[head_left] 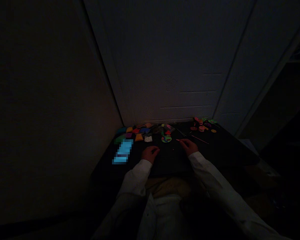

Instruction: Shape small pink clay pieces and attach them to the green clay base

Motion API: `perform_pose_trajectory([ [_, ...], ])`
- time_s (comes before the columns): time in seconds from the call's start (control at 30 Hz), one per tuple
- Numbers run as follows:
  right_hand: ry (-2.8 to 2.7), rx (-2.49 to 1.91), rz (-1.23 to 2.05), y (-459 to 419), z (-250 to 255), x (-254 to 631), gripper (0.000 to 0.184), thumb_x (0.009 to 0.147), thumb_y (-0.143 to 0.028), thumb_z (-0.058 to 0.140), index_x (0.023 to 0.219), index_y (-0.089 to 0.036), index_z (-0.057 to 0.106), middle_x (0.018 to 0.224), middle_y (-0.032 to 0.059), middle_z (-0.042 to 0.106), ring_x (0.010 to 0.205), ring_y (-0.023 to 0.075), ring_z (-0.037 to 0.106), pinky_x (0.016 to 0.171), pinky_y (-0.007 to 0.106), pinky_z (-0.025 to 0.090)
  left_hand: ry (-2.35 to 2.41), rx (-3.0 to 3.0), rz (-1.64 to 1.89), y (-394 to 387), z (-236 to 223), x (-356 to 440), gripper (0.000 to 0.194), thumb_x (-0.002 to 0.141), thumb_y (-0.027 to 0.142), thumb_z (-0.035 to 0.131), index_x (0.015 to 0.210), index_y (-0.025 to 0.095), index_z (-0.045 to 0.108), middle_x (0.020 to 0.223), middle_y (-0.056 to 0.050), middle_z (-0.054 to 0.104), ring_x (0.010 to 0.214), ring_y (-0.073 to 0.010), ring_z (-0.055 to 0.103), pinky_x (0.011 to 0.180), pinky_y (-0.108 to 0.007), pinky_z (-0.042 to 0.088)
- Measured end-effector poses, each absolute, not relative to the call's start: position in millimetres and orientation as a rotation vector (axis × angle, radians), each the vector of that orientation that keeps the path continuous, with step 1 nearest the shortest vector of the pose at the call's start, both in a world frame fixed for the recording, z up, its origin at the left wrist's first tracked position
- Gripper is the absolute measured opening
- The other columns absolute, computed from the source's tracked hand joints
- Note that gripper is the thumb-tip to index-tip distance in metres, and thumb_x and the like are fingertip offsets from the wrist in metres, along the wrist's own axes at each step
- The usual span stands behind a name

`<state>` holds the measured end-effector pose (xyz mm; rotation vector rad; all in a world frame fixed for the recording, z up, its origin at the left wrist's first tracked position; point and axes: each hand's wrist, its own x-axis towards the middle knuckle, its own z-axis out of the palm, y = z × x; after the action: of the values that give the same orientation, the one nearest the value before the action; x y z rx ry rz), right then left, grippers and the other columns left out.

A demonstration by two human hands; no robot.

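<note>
In dim light, my left hand (150,153) rests low over the dark table, thumb and fingers drawn together; whatever may be between them is too small to see. To the right, my right hand (189,146) has its fingers closed in a pinch, with a thin pinkish tip pointing left that I cannot make out clearly. Between and beyond the hands lies a round green and blue decorated piece (166,139), with a small red-topped figure (168,133) at its far edge. A tiny pale speck (173,149) lies on the table between the hands.
A lit phone (123,151), its screen blurred, lies at the left. Several coloured packets (139,137) line the back left, including a white one (148,138). A thin pink stick (200,139) and small colourful models (202,128) sit at the right. A wall panel (170,100) rises behind.
</note>
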<state>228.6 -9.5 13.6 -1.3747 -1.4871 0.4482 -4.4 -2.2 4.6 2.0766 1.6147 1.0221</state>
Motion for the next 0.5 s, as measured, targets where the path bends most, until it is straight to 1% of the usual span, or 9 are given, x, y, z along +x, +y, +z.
perform_pose_trajectory([
  [0.07,-1.481,-1.377,0.449,-9.6,13.9,229.2,0.037,0.07,-0.049,0.045,0.083,-0.019,0.061,0.08,0.0032,0.062,0.073,0.0158,0.056,0.067,0.028,0.043,1.615,2.083,1.025,-2.1,4.3,-4.6,0.022,0.072,0.035,0.05,0.083,0.02,0.062,0.088,-0.002,0.063,0.085,-0.0158,0.056,0.074,-0.027,0.044],
  [0.17,-1.461,-1.39,0.452,-9.5,13.4,229.2,0.036,0.068,-0.048,0.048,0.081,-0.017,0.062,0.077,0.0034,0.063,0.071,0.0158,0.056,0.065,0.027,0.043,1.614,2.093,1.026,-3.0,5.1,-4.4,0.024,0.072,0.036,0.049,0.083,0.02,0.063,0.088,-0.003,0.063,0.086,-0.0161,0.056,0.074,-0.026,0.044],
  [0.3,-1.46,-1.397,0.455,-10.1,13.6,228.4,0.035,0.066,-0.047,0.051,0.08,-0.017,0.062,0.078,0.003,0.063,0.071,0.0155,0.056,0.066,0.027,0.043,1.624,2.098,1.018,-4.7,7.3,-3.8,0.024,0.071,0.037,0.05,0.082,0.02,0.063,0.087,-0.003,0.063,0.084,-0.0162,0.056,0.074,-0.027,0.044],
  [0.5,-1.482,-1.392,0.439,-11.9,15.7,228.7,0.033,0.07,-0.046,0.048,0.082,-0.019,0.063,0.08,0.0029,0.063,0.075,0.016,0.056,0.069,0.028,0.043,1.622,2.106,1.011,-6.3,9.4,-3.2,0.023,0.071,0.036,0.05,0.081,0.02,0.063,0.086,-0.002,0.064,0.083,-0.0154,0.056,0.074,-0.026,0.045],
])
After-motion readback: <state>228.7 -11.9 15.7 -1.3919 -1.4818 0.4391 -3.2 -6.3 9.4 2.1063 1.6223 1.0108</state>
